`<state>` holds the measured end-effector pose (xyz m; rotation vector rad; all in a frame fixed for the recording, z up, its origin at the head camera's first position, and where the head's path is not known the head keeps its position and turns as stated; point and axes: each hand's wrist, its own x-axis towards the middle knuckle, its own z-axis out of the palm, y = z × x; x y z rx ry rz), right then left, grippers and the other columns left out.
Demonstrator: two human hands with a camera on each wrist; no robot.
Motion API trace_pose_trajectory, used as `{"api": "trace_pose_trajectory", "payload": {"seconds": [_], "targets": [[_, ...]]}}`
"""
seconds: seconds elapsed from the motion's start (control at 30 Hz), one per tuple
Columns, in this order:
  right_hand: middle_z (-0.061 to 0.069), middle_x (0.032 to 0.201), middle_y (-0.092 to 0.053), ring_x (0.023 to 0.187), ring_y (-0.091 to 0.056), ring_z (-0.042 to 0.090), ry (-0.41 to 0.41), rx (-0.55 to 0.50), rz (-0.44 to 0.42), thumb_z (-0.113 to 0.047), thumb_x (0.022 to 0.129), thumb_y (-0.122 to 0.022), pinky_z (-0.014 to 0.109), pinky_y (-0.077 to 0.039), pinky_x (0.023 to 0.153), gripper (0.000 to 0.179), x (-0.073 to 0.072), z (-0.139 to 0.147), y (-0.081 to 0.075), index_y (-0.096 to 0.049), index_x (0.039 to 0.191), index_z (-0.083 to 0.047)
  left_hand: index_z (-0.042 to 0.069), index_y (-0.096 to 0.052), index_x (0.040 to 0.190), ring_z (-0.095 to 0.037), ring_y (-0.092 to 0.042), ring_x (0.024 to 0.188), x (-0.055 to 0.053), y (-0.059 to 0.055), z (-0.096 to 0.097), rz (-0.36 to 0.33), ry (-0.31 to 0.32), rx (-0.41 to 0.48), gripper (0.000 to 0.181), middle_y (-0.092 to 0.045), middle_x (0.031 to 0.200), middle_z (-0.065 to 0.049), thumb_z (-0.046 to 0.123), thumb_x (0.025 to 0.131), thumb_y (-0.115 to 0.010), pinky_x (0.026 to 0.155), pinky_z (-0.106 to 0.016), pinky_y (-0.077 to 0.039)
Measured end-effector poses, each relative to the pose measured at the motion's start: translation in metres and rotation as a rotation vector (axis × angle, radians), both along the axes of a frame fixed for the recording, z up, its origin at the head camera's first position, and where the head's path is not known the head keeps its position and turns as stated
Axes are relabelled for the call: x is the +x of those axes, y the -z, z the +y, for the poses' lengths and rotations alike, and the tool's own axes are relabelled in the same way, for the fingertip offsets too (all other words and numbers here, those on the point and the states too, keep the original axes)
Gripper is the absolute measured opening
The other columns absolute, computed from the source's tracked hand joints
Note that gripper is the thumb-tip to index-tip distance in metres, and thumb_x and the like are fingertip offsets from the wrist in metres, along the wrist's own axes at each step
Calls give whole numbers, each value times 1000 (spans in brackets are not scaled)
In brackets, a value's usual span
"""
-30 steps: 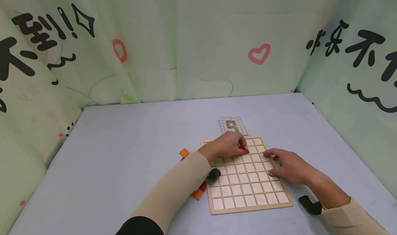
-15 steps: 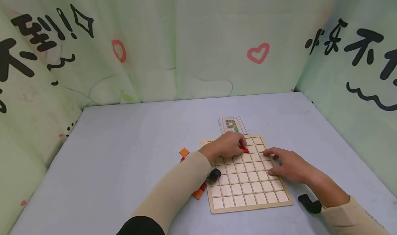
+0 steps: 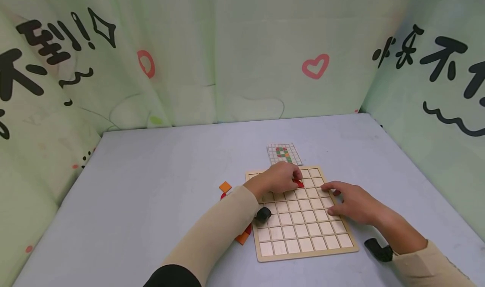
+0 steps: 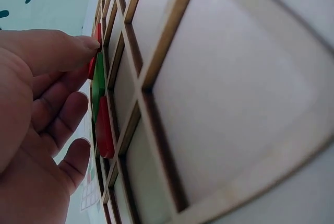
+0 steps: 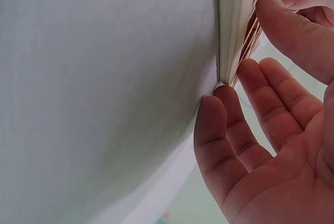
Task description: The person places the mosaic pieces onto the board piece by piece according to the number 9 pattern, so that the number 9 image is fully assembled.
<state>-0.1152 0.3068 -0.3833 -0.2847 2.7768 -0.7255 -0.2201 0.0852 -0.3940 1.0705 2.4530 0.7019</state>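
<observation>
My left hand [image 3: 282, 176] reaches across to the upper part of a wooden grid board [image 3: 307, 255]. Its thumb and fingers pinch a small red tile [image 3: 300, 184] at one of the board's cells. Beside that tile, the left wrist view shows a green tile [image 4: 99, 82] and a second red tile [image 4: 105, 130] in a row on the grid. My right hand [image 3: 356, 203] rests at the board's right edge, fingers relaxed. In the right wrist view its fingertips [image 5: 211, 110] meet the edge, with the thumb over the grid side.
A pattern card [image 3: 285, 153] with a coloured grid figure lies just beyond the board. Left of the board, an orange tile [image 3: 225, 187] and several more orange and red tiles lie partly behind my left sleeve [image 3: 212, 228]. Printed curtains [image 3: 250, 93] border the white table [image 3: 151, 186].
Both hands hold nearly the same place. The left fingers shift very slightly at the red tile; the board and right hand stay put.
</observation>
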Motion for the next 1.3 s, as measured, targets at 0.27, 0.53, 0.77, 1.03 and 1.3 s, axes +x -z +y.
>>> {"api": "trace_pose_trajectory", "payload": {"seconds": [0.27,0.53,0.77,1.03,1.3], "targets": [[13,122,-61,108,-55,35,-1,3,0,-19,82,-81,47,-46,84,58,-1,-1,1,-57,132,-3,11,-68,115,-9,-56,91,1,1,-1,17,9,5,19,-66,106,3,11,96,-65,79,-18,-44],[13,122,-61,109,-55,35,3,12,1,-19,83,-81,48,-46,84,57,-2,-1,0,-57,132,-3,12,-69,113,-8,-56,89,2,-1,-1,30,3,-10,17,-66,103,4,12,97,-65,77,-19,-44],[13,121,-61,108,-55,35,4,8,-7,-20,83,-81,48,-46,84,57,-2,-1,0,-57,132,-3,13,-70,117,-8,-57,93,3,-1,-3,34,0,-20,21,-66,107,4,11,96,-64,77,-19,-44],[13,122,-61,109,-55,35,4,-4,-12,-19,83,-81,48,-46,84,57,0,-1,0,-57,132,-3,16,-69,121,-9,-58,98,5,-5,-7,35,3,-37,24,-66,110,4,14,97,-65,80,-21,-45],[13,124,-61,111,-55,36,3,-5,-6,-18,83,-81,49,-46,85,58,0,0,1,-57,133,-3,15,-69,122,-11,-59,106,5,-5,-7,21,22,-38,25,-66,115,4,13,97,-65,85,-21,-45]]}}
